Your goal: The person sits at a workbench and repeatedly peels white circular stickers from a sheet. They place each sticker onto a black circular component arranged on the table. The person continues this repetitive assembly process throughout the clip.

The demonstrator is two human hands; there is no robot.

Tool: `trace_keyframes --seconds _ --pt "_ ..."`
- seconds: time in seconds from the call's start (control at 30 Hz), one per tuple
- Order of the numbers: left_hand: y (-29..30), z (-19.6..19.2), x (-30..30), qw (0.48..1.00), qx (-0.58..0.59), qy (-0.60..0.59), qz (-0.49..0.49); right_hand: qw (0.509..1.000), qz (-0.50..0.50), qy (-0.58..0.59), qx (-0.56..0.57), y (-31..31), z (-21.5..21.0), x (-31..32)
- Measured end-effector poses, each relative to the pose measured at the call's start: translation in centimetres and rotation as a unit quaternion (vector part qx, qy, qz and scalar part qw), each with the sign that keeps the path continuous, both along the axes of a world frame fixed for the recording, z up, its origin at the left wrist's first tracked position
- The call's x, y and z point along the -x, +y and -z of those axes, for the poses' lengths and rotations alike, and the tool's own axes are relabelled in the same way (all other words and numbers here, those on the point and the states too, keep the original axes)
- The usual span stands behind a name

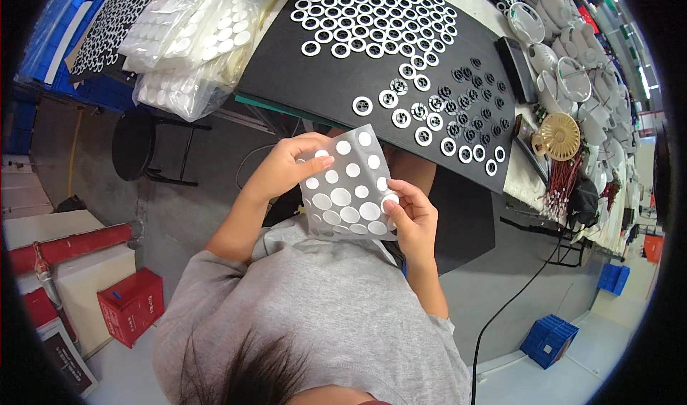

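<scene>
Between my hands, in front of my chest, is a translucent sheet of round white stickers (336,167), slightly bent, with its lower edge near my shirt. My left hand (285,163) is closed on its upper left edge, thumb on the front face and the other fingers behind. My right hand (416,215) pinches the right edge, its thumb beside a white sticker (388,204). I cannot tell whether that sticker is lifted from the sheet. Past the sheet, several round black parts with white rings (363,106) lie on a black board (275,76).
At the board's right sit several black parts without white rings (473,104). Plastic bags of white discs (189,44) lie at the left. A tan fan (558,137) and white fittings (572,79) crowd the right side. A black stool (134,145) stands left; a red box (131,307) is lower left.
</scene>
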State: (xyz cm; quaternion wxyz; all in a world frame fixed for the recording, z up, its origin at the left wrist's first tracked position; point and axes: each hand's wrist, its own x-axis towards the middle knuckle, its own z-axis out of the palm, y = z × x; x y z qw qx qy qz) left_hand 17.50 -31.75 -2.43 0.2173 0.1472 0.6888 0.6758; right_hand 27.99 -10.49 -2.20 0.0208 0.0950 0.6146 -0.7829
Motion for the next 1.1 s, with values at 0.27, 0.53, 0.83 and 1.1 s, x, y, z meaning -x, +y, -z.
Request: trace_keyframes --seconds 0.27,0.53,0.83,1.1 --pt "1.7 -0.9 -2.1 0.900 0.247 0.359 0.008 0.999 -0.003 0.009 -0.043 -0.7 -0.6 0.1" --pt "3.3 0.0 -3.0 0.889 0.213 0.399 0.076 0.996 -0.008 0.020 -0.086 -1.3 -0.4 0.0" --pt "3.9 0.5 -4.0 0.947 0.110 0.291 0.074 0.988 -0.005 0.080 -0.129 -1.1 -1.1 0.3" --pt "3.6 0.6 -3.5 0.966 0.105 0.207 0.115 0.921 -0.047 0.180 -0.342 -0.5 -2.4 1.3"
